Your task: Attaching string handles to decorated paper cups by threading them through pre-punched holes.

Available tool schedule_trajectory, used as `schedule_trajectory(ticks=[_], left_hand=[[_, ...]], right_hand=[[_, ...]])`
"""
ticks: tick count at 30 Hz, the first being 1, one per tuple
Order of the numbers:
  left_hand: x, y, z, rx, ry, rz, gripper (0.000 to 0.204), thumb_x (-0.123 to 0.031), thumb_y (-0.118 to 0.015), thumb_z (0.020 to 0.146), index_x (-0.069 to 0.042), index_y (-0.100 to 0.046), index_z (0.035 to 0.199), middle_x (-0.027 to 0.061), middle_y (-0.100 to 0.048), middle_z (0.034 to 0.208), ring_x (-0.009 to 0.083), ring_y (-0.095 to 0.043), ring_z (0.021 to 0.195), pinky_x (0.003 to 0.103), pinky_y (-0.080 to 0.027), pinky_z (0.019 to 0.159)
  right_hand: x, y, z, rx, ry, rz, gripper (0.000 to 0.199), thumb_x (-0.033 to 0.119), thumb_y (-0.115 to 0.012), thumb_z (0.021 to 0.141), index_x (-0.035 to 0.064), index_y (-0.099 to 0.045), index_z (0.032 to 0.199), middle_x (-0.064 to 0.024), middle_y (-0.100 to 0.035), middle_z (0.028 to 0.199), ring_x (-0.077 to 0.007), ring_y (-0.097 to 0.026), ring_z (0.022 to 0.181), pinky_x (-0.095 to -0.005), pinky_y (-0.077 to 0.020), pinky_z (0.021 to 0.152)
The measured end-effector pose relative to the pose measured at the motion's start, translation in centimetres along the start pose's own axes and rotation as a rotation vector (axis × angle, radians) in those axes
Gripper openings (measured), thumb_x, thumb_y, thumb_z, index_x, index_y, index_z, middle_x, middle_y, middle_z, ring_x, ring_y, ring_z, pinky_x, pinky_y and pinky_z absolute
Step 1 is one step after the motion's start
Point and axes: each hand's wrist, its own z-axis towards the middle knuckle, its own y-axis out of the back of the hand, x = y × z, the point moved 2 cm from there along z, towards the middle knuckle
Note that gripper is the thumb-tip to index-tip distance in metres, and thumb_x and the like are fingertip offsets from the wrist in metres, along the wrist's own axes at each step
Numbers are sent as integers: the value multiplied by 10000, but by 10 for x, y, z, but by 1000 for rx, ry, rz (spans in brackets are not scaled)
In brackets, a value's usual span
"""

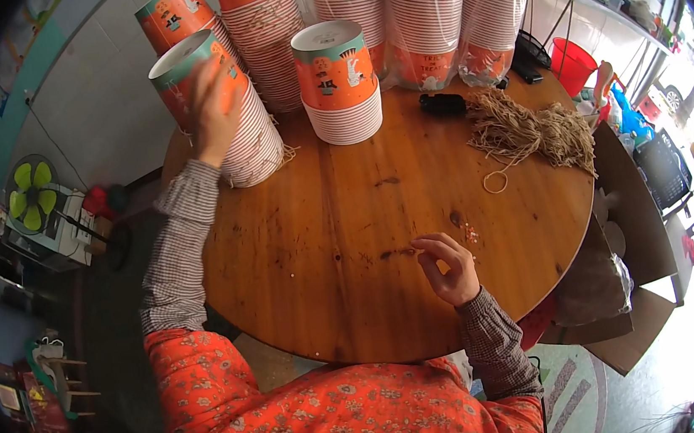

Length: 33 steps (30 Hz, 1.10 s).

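Head view: left hand (212, 104), fingers spread, presses the tilted cup stack (222, 111) upper left; right hand (450, 269), loosely curled and empty, rests mid-desk (325, 244).

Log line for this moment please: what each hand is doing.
left hand: on tilted stack of paper cups | right hand: empty, fingers curled over round wooden table | loose rubber band apart
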Motion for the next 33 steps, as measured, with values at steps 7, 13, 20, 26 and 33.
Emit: schedule_trajectory(ticks=[7,13,20,26,33], left_hand=[[-69,-93,35,111,2,-226,374,-113,-695,802,-57,-600,1160,115,-576,1142,305,-532,1116,407,-447,953],[-45,-137,46,304,280,-331,186,-47,-703,744,-13,-576,876,138,-605,911,325,-595,889,411,-477,777],[-37,-149,64,290,230,-411,153,-50,-695,763,10,-579,842,131,-617,848,263,-649,646,402,-512,601],[0,-171,50,453,367,-471,176,-45,-634,822,-30,-549,977,201,-525,1025,325,-548,950,435,-454,834],[-33,-147,56,412,224,-314,157,-160,-705,790,-44,-619,849,132,-624,872,305,-623,829,436,-487,706]], right_hand=[[-6,-1,-8,-26,-50,2,203,-62,-576,829,-28,-650,1015,-139,-653,977,-202,-664,782,-279,-524,691],[-14,-4,-13,-2,-107,22,193,-27,-581,842,-27,-644,1025,-133,-646,942,-190,-649,768,-274,-512,686],[-16,-51,-8,257,115,-183,344,121,-549,885,12,-570,1210,-155,-586,1193,-321,-568,1089,-370,-481,897],[44,-216,-21,749,312,-371,695,463,-445,942,19,-300,1458,-148,-255,1543,-262,-185,1447,-442,-145,1174],[-6,-203,-4,533,217,-628,712,500,-466,920,15,-352,1430,-145,-302,1520,-271,-235,1426,-452,-175,1153]])
